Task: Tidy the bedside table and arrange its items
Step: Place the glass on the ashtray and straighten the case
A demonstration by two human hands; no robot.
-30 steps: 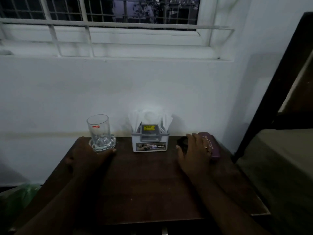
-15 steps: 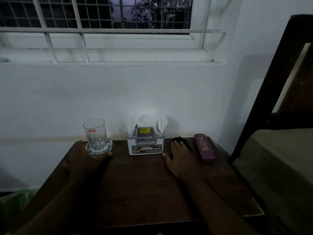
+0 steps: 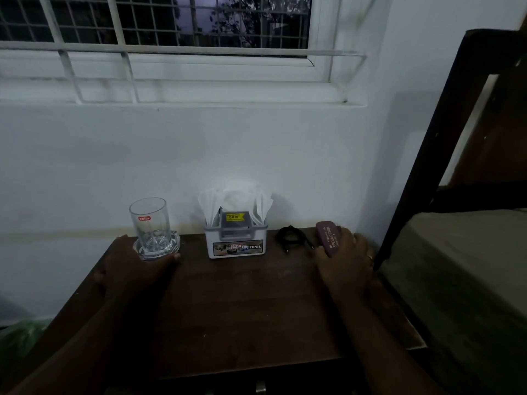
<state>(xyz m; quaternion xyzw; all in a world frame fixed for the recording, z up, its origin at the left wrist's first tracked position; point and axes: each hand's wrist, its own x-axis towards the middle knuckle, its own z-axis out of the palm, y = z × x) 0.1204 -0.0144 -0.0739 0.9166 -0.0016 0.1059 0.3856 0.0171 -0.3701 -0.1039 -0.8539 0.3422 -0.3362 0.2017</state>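
On the dark wooden bedside table (image 3: 242,309), a clear drinking glass (image 3: 148,220) stands in a cut-glass dish (image 3: 174,242) at the back left. My left hand (image 3: 134,269) cups the front of that dish, thumb on its left and fingers on its right. A white tissue holder (image 3: 236,245) stuffed with white napkins stands at the back centre. A coiled black cable (image 3: 289,238) lies to its right. Further right lies a purple case (image 3: 326,232), and my right hand (image 3: 345,260) lies over its near end, fingers wrapped around it.
The table stands against a white wall under a barred window (image 3: 171,24). A dark wooden bed frame (image 3: 427,152) and a mattress (image 3: 462,266) close off the right side. A green bag (image 3: 17,337) lies on the floor at the left.
My right hand left the black cable and moved right onto the purple case. My left hand has stayed at the glass dish. The camera has tilted slightly.
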